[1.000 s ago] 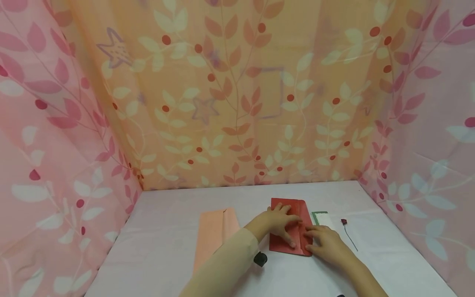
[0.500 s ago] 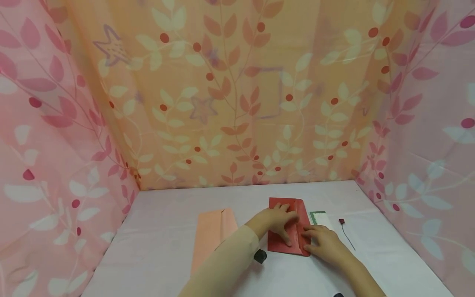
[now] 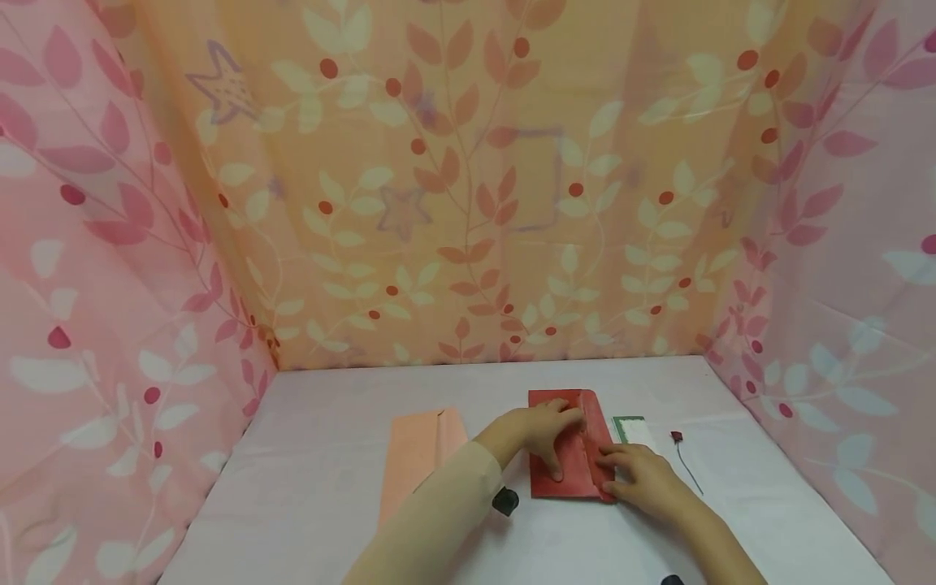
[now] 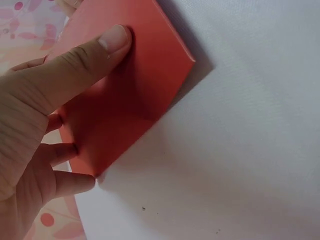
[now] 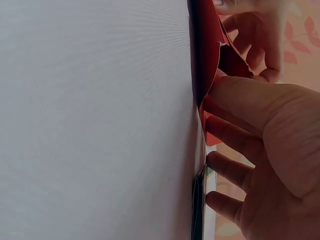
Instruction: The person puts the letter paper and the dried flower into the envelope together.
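Taking the red envelope (image 3: 566, 445) as the mark: it lies flat near the middle of the white desk (image 3: 329, 487), a smooth matte paper rectangle with crisp corners and a long flap along its right side.

Well to its left lies a peach envelope (image 3: 418, 451), the same long shape, flat, its near end hidden under the person's cream sleeve (image 3: 439, 528). A small black thing (image 3: 504, 501) sits on the desk just off the red envelope's near-left corner; I cannot tell what it is.

The left hand (image 3: 537, 435) rests on the red envelope's upper left part, fingers (image 3: 557, 467) straight and spread, pressing the paper down; the left wrist view shows the thumb (image 4: 100, 52) laid flat across the red surface, nothing gripped.

The right hand (image 3: 643, 479) is at the envelope's right edge. Its fingers (image 5: 235, 140) lie nearly straight along the flap (image 5: 212, 75), which stands slightly off the body of the envelope there; they touch and push rather than clasp.

Just right of the red envelope, a green-edged white card (image 3: 632, 429) lies flat, partly under the right hand. Further right lies a thin dark stem with a small red head (image 3: 678, 437), near the desk's right edge, where the leaf-print cloth wall (image 3: 841, 284) rises.

Open white desk stretches left of the peach envelope and behind the red one.
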Demonstrator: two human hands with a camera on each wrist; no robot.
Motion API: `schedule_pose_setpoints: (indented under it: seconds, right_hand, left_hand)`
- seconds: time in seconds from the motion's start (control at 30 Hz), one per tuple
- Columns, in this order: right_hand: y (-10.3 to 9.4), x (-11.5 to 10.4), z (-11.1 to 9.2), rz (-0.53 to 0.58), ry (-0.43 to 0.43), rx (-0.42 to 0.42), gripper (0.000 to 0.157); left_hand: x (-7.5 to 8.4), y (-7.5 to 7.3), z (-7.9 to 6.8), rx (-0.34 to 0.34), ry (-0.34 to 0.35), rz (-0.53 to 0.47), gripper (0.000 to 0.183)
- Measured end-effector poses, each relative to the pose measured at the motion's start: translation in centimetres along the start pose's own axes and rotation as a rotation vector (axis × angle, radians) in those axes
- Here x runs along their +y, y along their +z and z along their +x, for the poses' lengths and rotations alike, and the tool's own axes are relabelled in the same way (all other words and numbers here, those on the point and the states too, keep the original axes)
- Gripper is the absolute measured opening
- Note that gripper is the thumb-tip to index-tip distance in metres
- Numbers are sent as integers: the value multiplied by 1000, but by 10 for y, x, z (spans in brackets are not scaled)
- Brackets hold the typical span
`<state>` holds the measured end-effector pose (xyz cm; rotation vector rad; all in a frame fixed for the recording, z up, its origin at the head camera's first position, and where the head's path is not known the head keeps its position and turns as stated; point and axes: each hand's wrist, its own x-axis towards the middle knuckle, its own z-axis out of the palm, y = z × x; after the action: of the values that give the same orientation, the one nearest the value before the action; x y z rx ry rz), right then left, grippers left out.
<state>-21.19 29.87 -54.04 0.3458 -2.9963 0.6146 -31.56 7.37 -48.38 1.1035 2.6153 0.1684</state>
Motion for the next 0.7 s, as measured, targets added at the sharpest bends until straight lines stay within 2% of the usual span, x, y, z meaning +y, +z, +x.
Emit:
schedule_pose_setpoints:
  seconds: [0.23,0.33,0.57,0.7]
  right_hand:
    - [-5,0,-1,18,-16,-4,40]
    - [-4,1,-1,22,-14,-11,39]
    - [-2,6,0,67,-38,2,39]
    - [-4,6,-3,96,-48,21,36]
  left_hand:
    - [-6,3,-1,53,44,-30,91]
    - [-8,4,-4,66,52,-58,93]
    - [-10,9,-1,67,43,-58,97]
    - [-7,7,-1,61,48,-42,98]
